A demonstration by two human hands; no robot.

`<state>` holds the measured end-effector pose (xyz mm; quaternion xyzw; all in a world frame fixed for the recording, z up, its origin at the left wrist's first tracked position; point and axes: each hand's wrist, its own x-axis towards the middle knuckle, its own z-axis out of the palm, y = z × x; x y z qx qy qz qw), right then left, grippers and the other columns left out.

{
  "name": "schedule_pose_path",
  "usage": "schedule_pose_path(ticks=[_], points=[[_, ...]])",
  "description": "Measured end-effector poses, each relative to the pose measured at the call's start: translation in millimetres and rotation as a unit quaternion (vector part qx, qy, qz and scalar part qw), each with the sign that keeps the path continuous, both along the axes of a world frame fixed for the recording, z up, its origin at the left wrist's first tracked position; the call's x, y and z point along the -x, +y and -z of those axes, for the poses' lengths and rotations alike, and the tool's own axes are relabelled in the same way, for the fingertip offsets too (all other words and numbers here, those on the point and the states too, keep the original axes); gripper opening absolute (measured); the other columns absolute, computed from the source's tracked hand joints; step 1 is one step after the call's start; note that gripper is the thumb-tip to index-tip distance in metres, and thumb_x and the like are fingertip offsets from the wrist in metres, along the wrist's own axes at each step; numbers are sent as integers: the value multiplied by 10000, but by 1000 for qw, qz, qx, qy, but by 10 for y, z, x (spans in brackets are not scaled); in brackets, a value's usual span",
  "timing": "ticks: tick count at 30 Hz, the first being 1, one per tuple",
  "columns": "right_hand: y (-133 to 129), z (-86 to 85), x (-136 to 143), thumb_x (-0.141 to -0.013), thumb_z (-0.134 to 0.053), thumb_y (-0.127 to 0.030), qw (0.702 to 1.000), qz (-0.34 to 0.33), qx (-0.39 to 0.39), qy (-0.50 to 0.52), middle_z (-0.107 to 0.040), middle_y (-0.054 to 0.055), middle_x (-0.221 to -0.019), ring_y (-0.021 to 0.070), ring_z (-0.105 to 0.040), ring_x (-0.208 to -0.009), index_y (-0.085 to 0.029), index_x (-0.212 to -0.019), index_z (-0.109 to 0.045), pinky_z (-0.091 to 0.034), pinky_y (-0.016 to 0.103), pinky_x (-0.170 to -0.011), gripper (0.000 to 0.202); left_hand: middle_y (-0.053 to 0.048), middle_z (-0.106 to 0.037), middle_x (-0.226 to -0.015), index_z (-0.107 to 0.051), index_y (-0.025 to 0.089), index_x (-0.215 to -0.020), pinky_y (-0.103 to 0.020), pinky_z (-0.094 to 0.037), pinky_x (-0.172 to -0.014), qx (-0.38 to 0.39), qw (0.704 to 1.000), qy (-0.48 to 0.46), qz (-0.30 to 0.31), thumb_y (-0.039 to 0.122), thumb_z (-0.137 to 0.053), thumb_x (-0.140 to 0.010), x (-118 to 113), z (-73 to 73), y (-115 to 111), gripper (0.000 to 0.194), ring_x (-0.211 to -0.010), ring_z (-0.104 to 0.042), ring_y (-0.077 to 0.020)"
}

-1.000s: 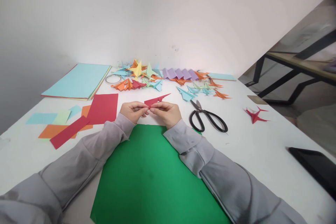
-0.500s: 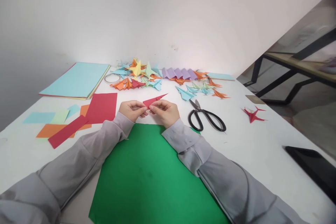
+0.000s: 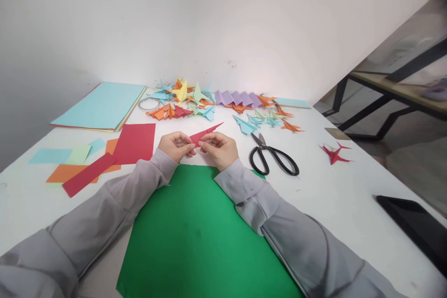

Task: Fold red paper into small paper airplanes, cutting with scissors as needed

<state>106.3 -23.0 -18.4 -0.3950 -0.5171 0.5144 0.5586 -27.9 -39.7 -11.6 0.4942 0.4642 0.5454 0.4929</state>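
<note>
Head view: left hand (image 3: 177, 146) and right hand (image 3: 220, 148) both pinch the folded red paper (image 3: 202, 136) between thumb and fingers, each grip closed on it. Landmark: green sheet (image 3: 206, 233). Folded red paper is held just beyond its far edge, pointed end toward upper right. Scissors (image 3: 267, 149), blades parted, lie right of the sheet's far end; red rectangle (image 3: 135, 143) lies left of that end, on the table (image 3: 335, 223).
</note>
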Motion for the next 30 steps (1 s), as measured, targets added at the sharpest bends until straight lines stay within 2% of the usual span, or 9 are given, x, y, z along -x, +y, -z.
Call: schedule_pose_path(ticks=[6,12,20,26,30], points=[[8,7,-5,-464,-775,-315,1000,4,7,12,-578,-35,-475,99,-527,-430,-171,-605,-610,-444,253,-474,261,2,-611,-466,-521,130,-647,-225,-500,-475,12,1000,-17,21,138,-740,-504,5,8,1,262,-467,-610,-127],[21,7,-2,-442,-789,-310,999,-5,22,24,-602,-27,-483,96,-538,-431,-163,-607,-624,-448,246,-480,276,-12,-610,-450,-516,127,-619,-220,-492,-441,2,1000,2,8,237,-725,-569,-5,24,23,242,-417,-580,-111],[29,40,-11,-473,-771,-318,999,-13,46,22,-608,-20,-483,109,-562,-453,-158,-632,-641,-469,260,-511,260,-13,-611,-442,-529,128,-621,-226,-493,-428,1,1000,6,0,254,-741,-542,-4,76,60,259,-405,-580,-118],[28,47,-12,-478,-770,-320,998,-7,53,17,-615,-19,-484,113,-563,-448,-163,-631,-649,-476,269,-514,250,-4,-613,-450,-533,130,-631,-211,-495,-436,5,1000,-3,7,234,-737,-559,-3,58,39,241,-417,-586,-109],[13,28,-14,-437,-792,-329,999,-11,50,6,-633,-6,-509,116,-562,-449,-160,-630,-654,-471,269,-504,292,-7,-616,-464,-535,125,-648,-213,-502,-456,9,1000,-9,16,221,-734,-568,6,42,19,235,-436,-596,-111]])
